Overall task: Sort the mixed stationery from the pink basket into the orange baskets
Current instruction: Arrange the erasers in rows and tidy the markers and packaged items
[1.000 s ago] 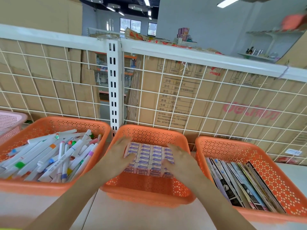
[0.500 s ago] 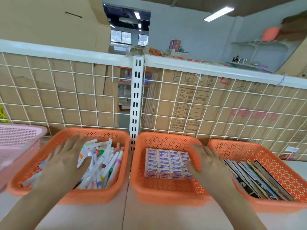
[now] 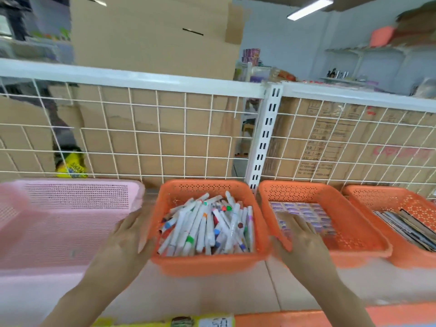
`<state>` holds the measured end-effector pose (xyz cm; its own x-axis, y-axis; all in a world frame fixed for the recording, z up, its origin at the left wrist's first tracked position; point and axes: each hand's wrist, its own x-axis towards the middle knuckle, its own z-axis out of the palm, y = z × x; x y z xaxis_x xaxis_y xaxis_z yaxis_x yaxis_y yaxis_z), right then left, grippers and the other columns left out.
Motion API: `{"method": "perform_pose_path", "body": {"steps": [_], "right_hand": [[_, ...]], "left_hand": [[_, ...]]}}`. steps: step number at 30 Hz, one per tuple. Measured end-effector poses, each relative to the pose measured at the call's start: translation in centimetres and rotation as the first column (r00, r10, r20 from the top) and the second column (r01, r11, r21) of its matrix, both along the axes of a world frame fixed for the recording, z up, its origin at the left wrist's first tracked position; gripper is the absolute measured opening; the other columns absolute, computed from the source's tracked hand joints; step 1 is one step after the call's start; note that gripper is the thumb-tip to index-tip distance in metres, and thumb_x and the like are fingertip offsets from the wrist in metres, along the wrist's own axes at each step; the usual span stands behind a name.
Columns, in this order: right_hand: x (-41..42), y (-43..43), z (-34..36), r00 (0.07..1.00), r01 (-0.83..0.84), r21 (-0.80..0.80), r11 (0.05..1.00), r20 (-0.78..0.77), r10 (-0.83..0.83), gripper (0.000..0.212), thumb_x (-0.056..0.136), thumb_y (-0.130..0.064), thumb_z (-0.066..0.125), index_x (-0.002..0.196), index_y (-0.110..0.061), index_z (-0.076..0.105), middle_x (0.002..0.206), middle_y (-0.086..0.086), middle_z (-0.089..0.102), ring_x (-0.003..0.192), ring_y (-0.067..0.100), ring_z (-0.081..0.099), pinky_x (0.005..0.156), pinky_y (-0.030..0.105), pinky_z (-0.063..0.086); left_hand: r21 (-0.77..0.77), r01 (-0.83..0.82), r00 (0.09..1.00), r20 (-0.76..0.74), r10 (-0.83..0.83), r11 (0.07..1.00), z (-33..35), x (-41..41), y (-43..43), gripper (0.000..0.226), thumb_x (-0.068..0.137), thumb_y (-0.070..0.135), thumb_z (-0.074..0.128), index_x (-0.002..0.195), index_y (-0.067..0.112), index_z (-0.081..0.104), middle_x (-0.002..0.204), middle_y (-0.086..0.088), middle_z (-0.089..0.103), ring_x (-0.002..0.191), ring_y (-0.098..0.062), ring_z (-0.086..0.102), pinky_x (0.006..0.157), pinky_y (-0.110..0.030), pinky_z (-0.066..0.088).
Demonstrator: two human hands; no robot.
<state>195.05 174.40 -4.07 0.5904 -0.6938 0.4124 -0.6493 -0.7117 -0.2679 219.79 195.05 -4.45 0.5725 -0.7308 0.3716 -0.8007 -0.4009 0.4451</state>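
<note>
The pink basket (image 3: 70, 197) stands at the left and looks empty inside. Beside it to the right is an orange basket (image 3: 207, 264) piled with white markers (image 3: 207, 225). My left hand (image 3: 127, 241) lies with straight fingers against that basket's left wall, between it and the pink one. My right hand (image 3: 300, 237) reaches flat over the left part of a second orange basket (image 3: 356, 234), which holds rows of small boxed erasers (image 3: 306, 210). A third orange basket (image 3: 391, 197) at the far right holds booklets (image 3: 405, 225). Neither hand holds anything.
A white wire grid (image 3: 165, 138) with a slotted post (image 3: 264, 142) closes off the back of the shelf. Cardboard boxes (image 3: 153, 31) stand behind it, and a yellow packet (image 3: 70, 166) shows through the wires. A price label (image 3: 212, 323) sits on the shelf's front edge.
The view swung left and brought the pink basket in. Both hands left the eraser basket and moved left; my left hand crossed the marker basket to its left side.
</note>
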Motion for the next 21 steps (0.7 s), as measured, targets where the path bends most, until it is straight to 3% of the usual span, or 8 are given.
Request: {"method": "perform_pose_path", "body": {"steps": [2, 4, 7, 10, 12, 15, 18, 21], "right_hand": [[1.6, 1.2, 0.2, 0.998, -0.053, 0.077, 0.996, 0.038, 0.05, 0.057, 0.078, -0.039, 0.051, 0.129, -0.013, 0.054, 0.121, 0.004, 0.06, 0.107, 0.031, 0.057, 0.085, 0.04, 0.047], [3.7, 2.0, 0.4, 0.993, -0.104, 0.163, 0.981, 0.073, 0.093, 0.054, 0.088, -0.033, 0.055, 0.138, -0.017, 0.043, 0.134, 0.001, 0.05, 0.118, 0.024, 0.05, 0.09, 0.034, 0.043], [6.6, 1.7, 0.4, 0.989, -0.138, 0.229, 0.964, 0.077, 0.124, 0.053, 0.094, -0.029, 0.053, 0.142, -0.018, 0.035, 0.146, -0.003, 0.038, 0.13, 0.018, 0.042, 0.098, 0.029, 0.038], [9.4, 0.2, 0.6, 0.994, -0.111, 0.309, 0.945, 0.036, 0.105, 0.041, 0.098, -0.024, 0.045, 0.138, -0.016, 0.043, 0.137, 0.002, 0.049, 0.112, 0.02, 0.056, 0.092, 0.029, 0.043], [11.0, -1.0, 0.4, 0.996, -0.085, 0.328, 0.941, -0.002, 0.09, 0.03, 0.098, -0.016, 0.041, 0.125, -0.014, 0.055, 0.11, 0.006, 0.061, 0.087, 0.018, 0.058, 0.075, 0.027, 0.044], [12.2, -2.6, 0.1, 0.997, -0.06, 0.36, 0.931, -0.023, 0.073, 0.027, 0.098, -0.013, 0.041, 0.117, -0.012, 0.06, 0.099, 0.006, 0.064, 0.076, 0.015, 0.054, 0.063, 0.023, 0.042], [12.4, -3.6, 0.4, 0.996, -0.076, 0.417, 0.906, -0.017, 0.091, 0.03, 0.095, -0.02, 0.051, 0.124, -0.015, 0.058, 0.118, 0.006, 0.063, 0.095, 0.017, 0.061, 0.081, 0.026, 0.049], [12.4, -4.0, 0.4, 0.993, -0.094, 0.456, 0.885, -0.022, 0.117, 0.035, 0.091, -0.028, 0.059, 0.124, -0.017, 0.057, 0.12, 0.002, 0.062, 0.103, 0.015, 0.06, 0.088, 0.025, 0.048]], "left_hand": [[-0.033, 0.119, 0.991, -0.052, -0.121, 0.992, 0.3, -0.4, -0.6, 0.056, 0.08, 0.047, 0.039, 0.132, 0.029, 0.044, 0.128, 0.006, 0.049, 0.114, -0.021, 0.05, 0.091, -0.039, 0.046], [-0.053, 0.194, 0.98, -0.026, -0.195, 0.98, 0.2, 0.0, -1.7, 0.045, 0.083, 0.041, 0.045, 0.128, 0.036, 0.043, 0.125, 0.012, 0.048, 0.11, -0.014, 0.051, 0.09, -0.026, 0.042], [0.021, 0.199, 0.98, -0.016, -0.199, 0.98, -0.2, 0.7, -5.0, 0.05, 0.091, 0.038, 0.041, 0.139, 0.027, 0.039, 0.142, 0.006, 0.04, 0.127, -0.018, 0.042, 0.101, -0.03, 0.036], [0.19, 0.221, 0.971, -0.129, -0.199, 0.957, -0.4, 1.2, -8.5, 0.051, 0.1, 0.03, 0.035, 0.148, 0.021, 0.021, 0.156, 0.003, 0.015, 0.143, -0.017, 0.017, 0.115, -0.029, 0.016], [0.259, 0.246, 0.965, -0.158, -0.211, 0.934, -0.4, 1.5, -10.0, 0.051, 0.102, 0.027, 0.03, 0.15, 0.018, 0.014, 0.158, -0.001, 0.01, 0.144, -0.018, 0.011, 0.116, -0.03, 0.01], [0.247, 0.212, 0.974, -0.129, -0.185, 0.945, -0.6, 1.4, -10.9, 0.046, 0.101, 0.016, 0.031, 0.147, 0.015, 0.025, 0.151, -0.005, 0.032, 0.137, -0.017, 0.032, 0.111, -0.023, 0.019], [0.122, 0.155, 0.987, -0.068, -0.148, 0.98, -0.9, 1.3, -10.9, 0.044, 0.096, 0.014, 0.04, 0.139, 0.025, 0.042, 0.13, -0.002, 0.055, 0.116, -0.017, 0.054, 0.098, -0.024, 0.038], [0.08, 0.08, 0.995, -0.069, -0.075, 0.994, -1.6, 1.0, -10.4, 0.035, 0.088, 0.01, 0.052, 0.121, 0.017, 0.06, 0.112, -0.005, 0.059, 0.102, -0.023, 0.057, 0.088, -0.03, 0.044]]}}
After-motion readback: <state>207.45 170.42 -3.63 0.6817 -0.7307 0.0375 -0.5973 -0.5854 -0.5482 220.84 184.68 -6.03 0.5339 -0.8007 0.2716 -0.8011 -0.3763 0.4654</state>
